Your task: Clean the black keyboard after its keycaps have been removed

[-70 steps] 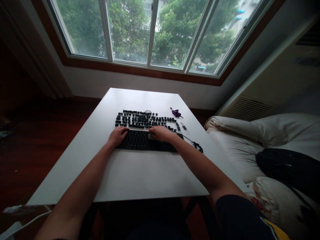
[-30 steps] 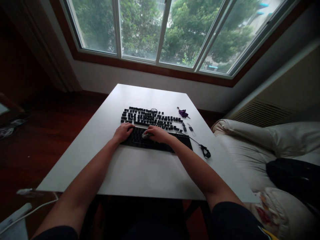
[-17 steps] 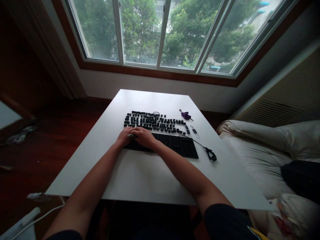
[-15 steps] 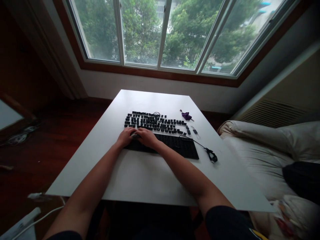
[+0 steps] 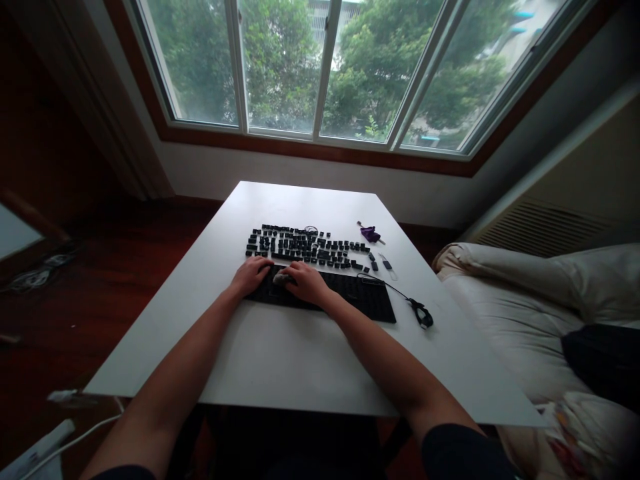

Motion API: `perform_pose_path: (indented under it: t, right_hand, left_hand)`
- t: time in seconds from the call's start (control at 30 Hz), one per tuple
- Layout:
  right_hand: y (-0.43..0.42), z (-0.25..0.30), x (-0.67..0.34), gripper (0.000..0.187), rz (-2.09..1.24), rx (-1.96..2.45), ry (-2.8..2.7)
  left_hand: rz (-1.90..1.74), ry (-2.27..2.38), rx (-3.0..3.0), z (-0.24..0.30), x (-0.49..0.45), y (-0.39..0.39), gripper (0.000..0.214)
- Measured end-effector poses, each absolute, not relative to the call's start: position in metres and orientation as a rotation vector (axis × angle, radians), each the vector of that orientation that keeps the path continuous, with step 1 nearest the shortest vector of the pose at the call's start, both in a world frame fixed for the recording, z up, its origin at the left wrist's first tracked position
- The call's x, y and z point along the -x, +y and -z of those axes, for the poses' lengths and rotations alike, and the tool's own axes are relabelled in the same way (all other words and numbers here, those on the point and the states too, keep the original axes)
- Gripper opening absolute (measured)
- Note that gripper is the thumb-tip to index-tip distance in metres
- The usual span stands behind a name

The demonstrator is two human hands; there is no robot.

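Note:
A black keyboard [image 5: 345, 287] lies flat on the white table, its keycaps off. My left hand [image 5: 249, 276] grips its left end, fingers curled over the top left corner. In the fingers of my right hand [image 5: 306, 283] is a small crumpled grey cloth [image 5: 281, 279], pressed onto the left part of the keyboard. Its exact kind is hard to make out. Just beyond the keyboard, loose black keycaps [image 5: 300, 244] lie in rough rows. The keyboard's cable [image 5: 421, 313] is bundled at the right.
The white table [image 5: 300, 360] stands before a window. Near its right side lie a purple cloth-like item [image 5: 371, 234] and a small dark tool with a wire loop [image 5: 387, 264]. A thin wire loop [image 5: 311, 231] rests among the far keycaps. A beige sofa [image 5: 490, 293] is at the right.
My right hand has moved right along the keyboard with the grey cloth, away from my left hand. My left hand stays at the left end. The view has shifted slightly.

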State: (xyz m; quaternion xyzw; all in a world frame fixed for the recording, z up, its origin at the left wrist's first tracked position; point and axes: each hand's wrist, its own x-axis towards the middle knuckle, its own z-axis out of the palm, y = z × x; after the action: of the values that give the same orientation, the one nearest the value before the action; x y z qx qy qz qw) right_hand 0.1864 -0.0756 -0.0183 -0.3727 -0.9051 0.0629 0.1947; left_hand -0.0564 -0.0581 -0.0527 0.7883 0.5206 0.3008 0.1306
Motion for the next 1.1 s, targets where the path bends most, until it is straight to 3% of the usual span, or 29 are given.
perform_pose_path:
  t: [0.17,0.33,0.43,0.67,0.8,0.93,1.1]
  right_hand:
    - [-0.082,0.032,-0.193,0.046,-0.341,1.027,-2.235]
    - [-0.081,0.039,-0.192,0.022,-0.607,1.007,-1.864]
    - [-0.08,0.037,-0.19,0.019,-0.717,0.98,-1.744]
    - [-0.082,0.026,-0.191,0.018,-0.53,0.939,-1.787]
    - [-0.081,0.026,-0.195,0.026,-0.472,0.951,-1.79]
    - [-0.079,0.03,-0.199,0.027,-0.451,0.996,-1.78]
    - [-0.076,0.037,-0.204,0.013,-0.47,1.113,-2.059]
  left_hand:
    - [-0.929,1.548,-2.243,0.043,0.056,-0.062,0.03]
    - [-1.105,1.412,-2.17,0.022,0.041,-0.074,0.026]
    - [-1.141,1.202,-2.049,0.014,0.019,-0.081,0.03]
    - [-1.179,0.897,-1.594,0.017,-0.008,-0.089,0.055]
    - [-1.066,0.84,-1.507,0.019,-0.007,-0.093,0.054]
    - [-1.027,0.943,-1.533,0.012,-0.001,-0.092,0.052]
    - [-1.294,1.353,-1.719,-0.007,0.042,-0.083,0.048]
